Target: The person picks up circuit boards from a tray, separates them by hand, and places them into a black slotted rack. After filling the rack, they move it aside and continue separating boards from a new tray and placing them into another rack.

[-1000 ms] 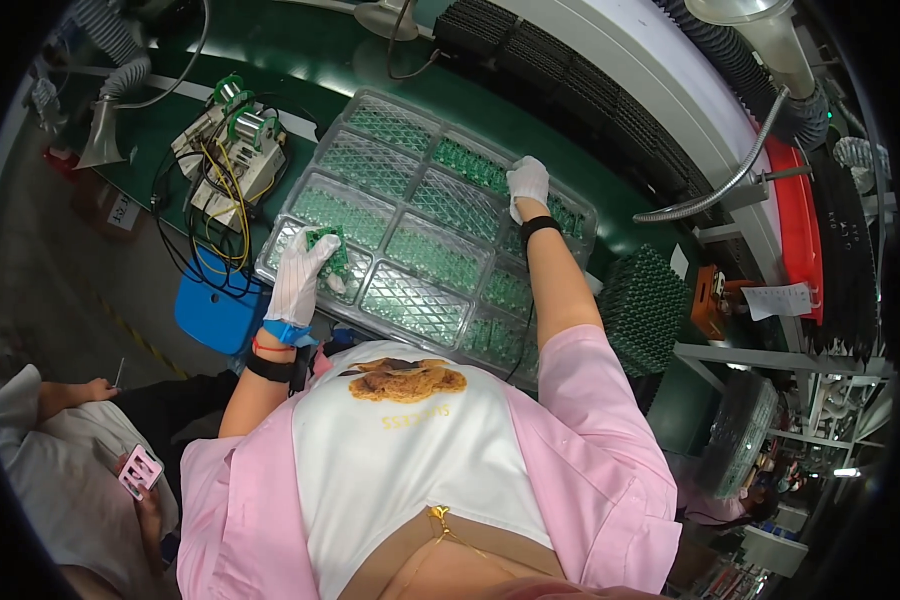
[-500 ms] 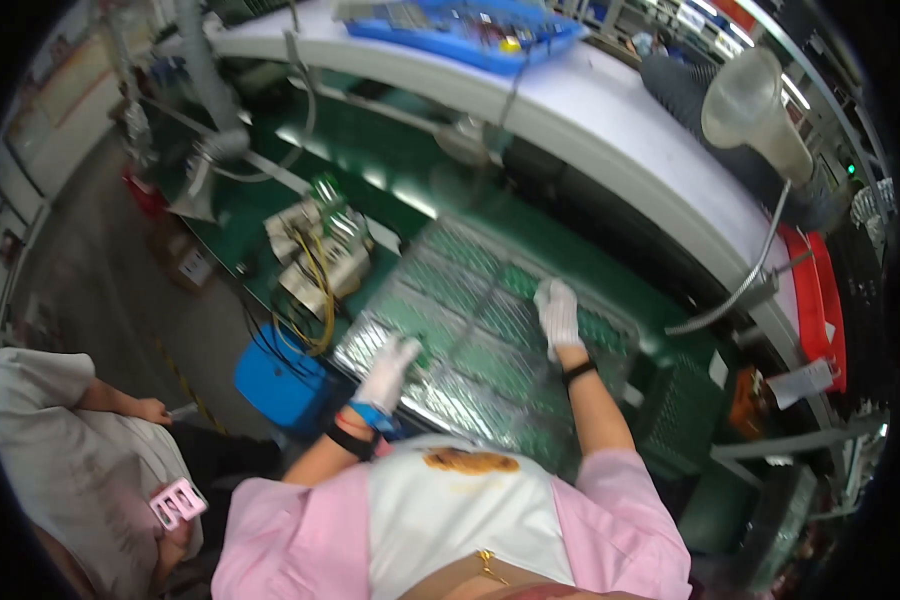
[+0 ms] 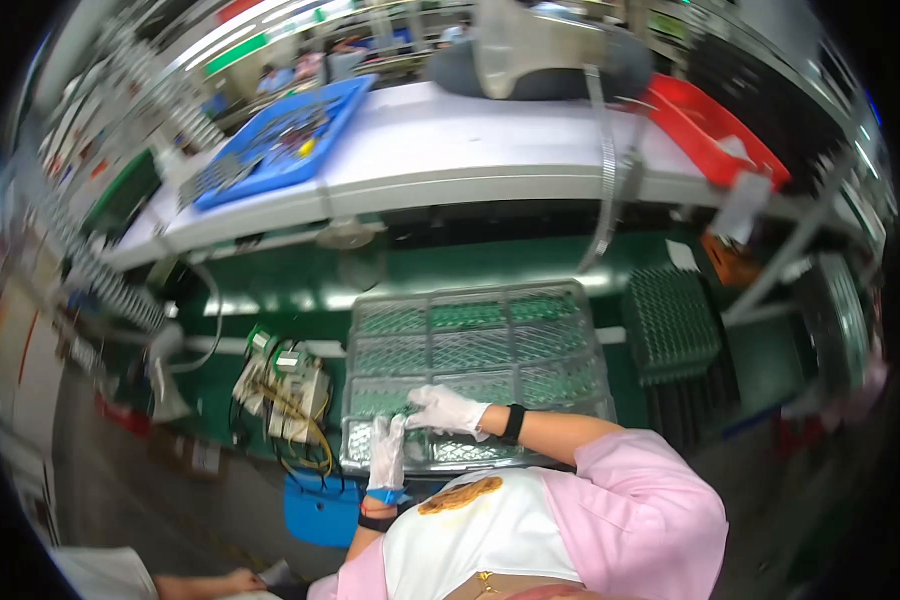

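A clear plastic tray (image 3: 432, 352), divided into compartments, lies on the green bench in front of me. Rows of small green parts, which look like circuit boards, fill its far and middle compartments. My white-gloved left hand (image 3: 387, 455) is over the tray's near left corner, fingers pointing away from me and drawn together. Reaching across from the right, my gloved right hand (image 3: 450, 411) has its fingertips close beside the left ones, bent as in a pinch. Whatever is between the fingers is too small and hidden to make out.
Left of the tray sits a cream-coloured device with yellow cables (image 3: 295, 395), above a blue bin (image 3: 320, 510). A stack of green trays (image 3: 673, 325) stands right. The raised white shelf (image 3: 410, 150) carries a blue tray (image 3: 270, 150) and a red bin (image 3: 710, 130). A person's hand (image 3: 242, 580) shows lower left.
My right hand has come from the tray's far right part to the near left, beside my left hand. The view has turned to the right, so the tray appears straighter.
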Demonstrator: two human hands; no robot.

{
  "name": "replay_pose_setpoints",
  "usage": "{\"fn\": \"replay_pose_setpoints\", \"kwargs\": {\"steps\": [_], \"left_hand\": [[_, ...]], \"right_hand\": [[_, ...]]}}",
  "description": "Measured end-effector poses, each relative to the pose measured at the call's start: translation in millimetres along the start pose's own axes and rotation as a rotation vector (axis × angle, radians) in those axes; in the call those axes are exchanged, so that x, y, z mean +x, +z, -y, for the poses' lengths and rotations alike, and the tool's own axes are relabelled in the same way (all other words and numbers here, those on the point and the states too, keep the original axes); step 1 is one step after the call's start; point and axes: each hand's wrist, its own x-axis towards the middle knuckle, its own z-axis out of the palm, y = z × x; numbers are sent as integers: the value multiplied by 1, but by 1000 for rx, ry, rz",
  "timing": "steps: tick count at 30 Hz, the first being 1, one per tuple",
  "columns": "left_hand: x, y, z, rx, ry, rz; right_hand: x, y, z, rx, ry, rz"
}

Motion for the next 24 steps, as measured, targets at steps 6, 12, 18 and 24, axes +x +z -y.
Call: {"fn": "replay_pose_setpoints", "kwargs": {"steps": [6, 12, 18, 24], "left_hand": [[-3, -8, -3, 391, 512, 138], [22, 16, 55, -277, 140, 382], [55, -36, 1, -567, -115, 231], [81, -96, -17, -675, -80, 113]], "right_hand": [[-22, 3, -26, 177, -335, -70], [-46, 1, 1, 772, -105, 80], [-50, -27, -1, 631, 33, -220], [-84, -54, -30, 678, 124, -555]]}}
